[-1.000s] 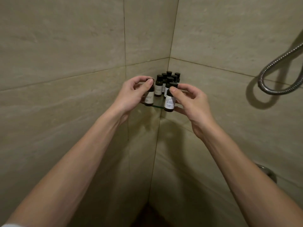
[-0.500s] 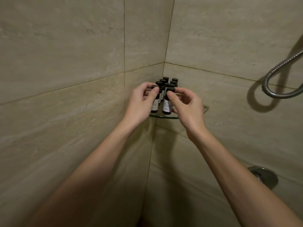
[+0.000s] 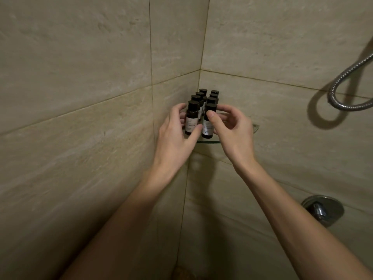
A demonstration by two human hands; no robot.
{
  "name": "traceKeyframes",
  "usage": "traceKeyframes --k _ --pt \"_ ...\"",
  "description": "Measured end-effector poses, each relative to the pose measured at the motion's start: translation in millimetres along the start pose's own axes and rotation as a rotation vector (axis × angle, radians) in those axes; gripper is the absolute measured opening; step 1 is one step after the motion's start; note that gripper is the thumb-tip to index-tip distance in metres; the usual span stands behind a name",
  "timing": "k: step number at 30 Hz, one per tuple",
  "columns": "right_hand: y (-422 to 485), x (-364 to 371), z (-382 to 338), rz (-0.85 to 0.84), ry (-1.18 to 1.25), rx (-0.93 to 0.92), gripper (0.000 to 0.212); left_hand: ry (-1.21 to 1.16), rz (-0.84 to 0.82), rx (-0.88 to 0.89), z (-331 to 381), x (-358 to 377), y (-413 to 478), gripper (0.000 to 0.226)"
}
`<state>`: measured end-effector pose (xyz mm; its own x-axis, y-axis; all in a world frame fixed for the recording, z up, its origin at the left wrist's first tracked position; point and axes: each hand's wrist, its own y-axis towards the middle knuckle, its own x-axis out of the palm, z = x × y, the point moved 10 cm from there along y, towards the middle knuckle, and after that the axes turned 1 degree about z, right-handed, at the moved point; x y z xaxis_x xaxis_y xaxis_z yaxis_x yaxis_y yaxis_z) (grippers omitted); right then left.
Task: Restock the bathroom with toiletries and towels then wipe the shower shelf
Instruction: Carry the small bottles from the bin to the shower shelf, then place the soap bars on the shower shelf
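Note:
Several small dark toiletry bottles with black caps stand in two rows on a glass corner shelf (image 3: 255, 128) where two tiled walls meet. My left hand (image 3: 173, 136) holds the front left bottle (image 3: 191, 118), thumb across its label and fingers behind it. My right hand (image 3: 230, 134) pinches the front right bottle (image 3: 209, 126), thumb pressed near its cap. Both front bottles stand upright at the shelf's front edge. The rear bottles (image 3: 202, 93) are partly hidden behind them.
A metal shower hose (image 3: 341, 83) loops down the right wall. A round chrome shower valve (image 3: 323, 210) sits low on the right wall. Beige tiled walls close in on the left and right of the corner.
Both front bottles have come down from above the shelf edge onto the glass. My hands stay around them, and my left thumb has slid from the cap to the label.

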<state>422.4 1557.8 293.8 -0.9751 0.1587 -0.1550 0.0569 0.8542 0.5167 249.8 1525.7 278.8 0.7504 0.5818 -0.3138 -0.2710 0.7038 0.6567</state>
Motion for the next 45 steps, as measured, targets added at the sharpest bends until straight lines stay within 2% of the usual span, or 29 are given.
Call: traceKeyframes --k 3,8,11,20,30,37,41,45 --pt "-6 -6 -2 0.037 -0.078 -0.054 0.034 0.088 0.035 0.028 2 -3 -6 0.067" --pt "-14 3 9 -0.018 -0.328 -0.099 0.050 0.139 0.091 0.023 2 -5 -6 0.058" --pt "-14 10 15 -0.025 -0.399 -0.098 0.051 0.157 0.089 0.029 2 -3 -4 0.055" --pt "-5 12 11 -0.027 -0.395 -0.035 0.032 0.225 0.142 -0.021 1 -4 0 0.043" --pt "-5 16 13 -0.002 -0.408 -0.046 0.035 0.249 0.141 -0.034 0 -3 0 0.043" --pt "-6 16 11 -0.014 -0.409 -0.055 0.036 0.239 0.122 -0.035 0 -2 -3 0.053" --pt "-9 14 14 -0.035 -0.386 -0.043 0.037 0.133 0.125 0.023 4 -5 -15 0.051" --pt "-32 -4 19 0.031 -0.363 -0.096 0.042 0.078 0.248 0.146 0 -22 -51 0.042"
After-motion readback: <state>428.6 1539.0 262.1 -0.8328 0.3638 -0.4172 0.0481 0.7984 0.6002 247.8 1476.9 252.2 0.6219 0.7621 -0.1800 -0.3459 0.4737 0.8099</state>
